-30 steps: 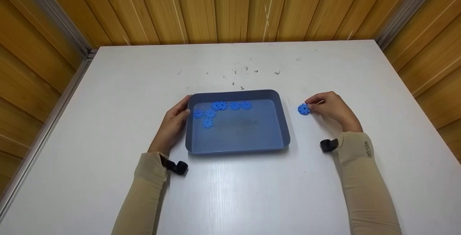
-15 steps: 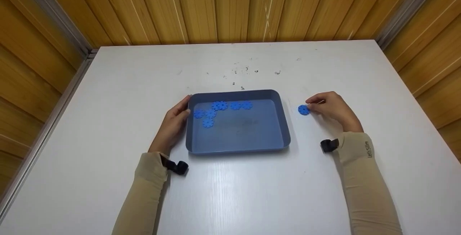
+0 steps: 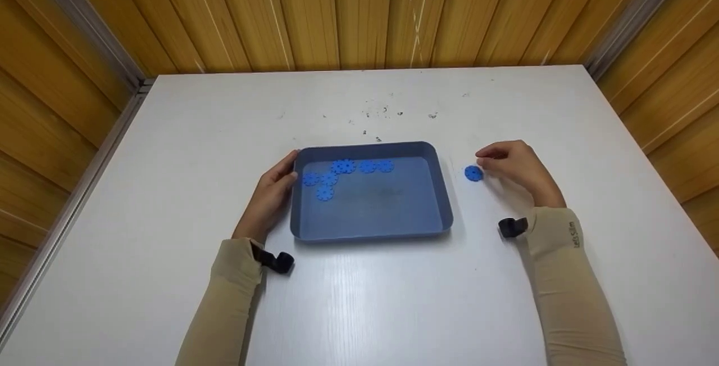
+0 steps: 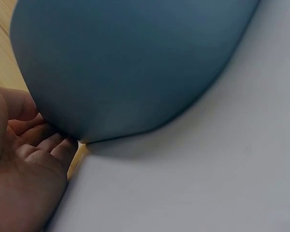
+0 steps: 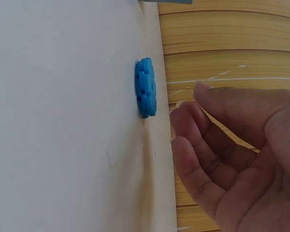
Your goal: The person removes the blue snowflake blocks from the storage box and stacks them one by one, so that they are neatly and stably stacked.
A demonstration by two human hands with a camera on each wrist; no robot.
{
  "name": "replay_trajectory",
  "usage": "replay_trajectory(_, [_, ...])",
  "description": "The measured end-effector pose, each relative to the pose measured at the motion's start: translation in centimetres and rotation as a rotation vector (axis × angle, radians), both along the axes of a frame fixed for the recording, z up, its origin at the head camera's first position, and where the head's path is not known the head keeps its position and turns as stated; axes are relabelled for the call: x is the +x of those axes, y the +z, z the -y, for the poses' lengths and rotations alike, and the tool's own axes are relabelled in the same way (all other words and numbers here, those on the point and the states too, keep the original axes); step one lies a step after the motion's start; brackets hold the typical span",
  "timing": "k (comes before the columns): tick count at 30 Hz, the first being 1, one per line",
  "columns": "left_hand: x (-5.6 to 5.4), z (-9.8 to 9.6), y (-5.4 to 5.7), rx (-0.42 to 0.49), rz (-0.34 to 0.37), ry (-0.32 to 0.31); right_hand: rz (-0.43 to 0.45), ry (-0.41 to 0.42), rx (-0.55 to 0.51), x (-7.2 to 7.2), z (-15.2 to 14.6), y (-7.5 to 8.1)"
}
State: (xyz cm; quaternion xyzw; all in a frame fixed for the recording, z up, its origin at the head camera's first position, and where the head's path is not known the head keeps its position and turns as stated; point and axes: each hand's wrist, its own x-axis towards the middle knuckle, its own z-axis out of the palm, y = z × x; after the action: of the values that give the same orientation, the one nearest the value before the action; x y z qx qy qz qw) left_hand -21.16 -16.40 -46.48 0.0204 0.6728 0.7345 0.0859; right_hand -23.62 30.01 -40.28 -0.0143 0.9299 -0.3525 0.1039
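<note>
My left hand [image 3: 268, 195] holds the left side of a shallow blue-grey tray [image 3: 371, 238], its fingers and thumb at the outer wall in the left wrist view. Several flat blue notched discs [image 3: 325, 192] lie inside, toward the tray's back left, some overlapping. On the table to the right of the tray sits a small stack of blue notched discs [image 3: 473, 173], its layers showing edge-on in the right wrist view. My right hand [image 3: 514, 167] hovers just right of this stack, fingers loosely bent, with a gap between fingertips and discs and nothing held.
The white table [image 3: 359, 304] has dark scuff marks behind the tray. Yellow wood-look panels [image 3: 359, 15] stand along its back and sides. A black wrist mount [image 3: 275, 260] sits on each sleeve cuff.
My right hand has let go of the disc it pinched, leaving it on the table, and its fingertips have drawn apart from it. The left hand and tray have stayed put.
</note>
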Motion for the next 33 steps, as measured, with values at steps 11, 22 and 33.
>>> replay_trajectory(11, [0.1, 0.1, 0.1, -0.028, 0.019, 0.002, -0.077, 0.030, -0.004, -0.2, 1.2, 1.7])
replay_trajectory(22, [0.2, 0.0, 0.3, -0.004, 0.012, 0.003, -0.091, 0.083, -0.004, -0.6, 3.3, 3.6])
replay_trajectory(33, [0.1, 0.0, 0.1, 0.000, 0.023, 0.008, -0.089, 0.166, 0.014, -0.8, 5.7, 5.1])
